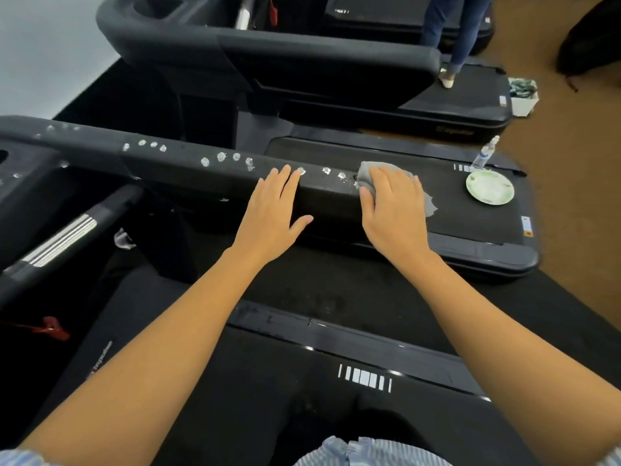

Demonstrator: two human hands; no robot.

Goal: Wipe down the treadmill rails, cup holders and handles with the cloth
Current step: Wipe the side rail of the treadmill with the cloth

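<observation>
White spots (pixel 205 162) dot the black rail (pixel 188 169). The left hand (pixel 274 210) lies open and flat on the rail. At the rail's end, the right hand (pixel 395 210) presses the grey cloth (pixel 368 173) under spread fingers. Farther right, a plate (pixel 490 188) and bottle (pixel 484 154) sit on the next treadmill's deck (pixel 470 223).

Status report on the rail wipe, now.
Right hand flat on grey cloth at rail end. Left hand open, bracing rail. White spots remain leftward. Nothing in the way.

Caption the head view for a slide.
Right hand presses grey cloth on spotted treadmill rail; left hand rests beside.
</observation>
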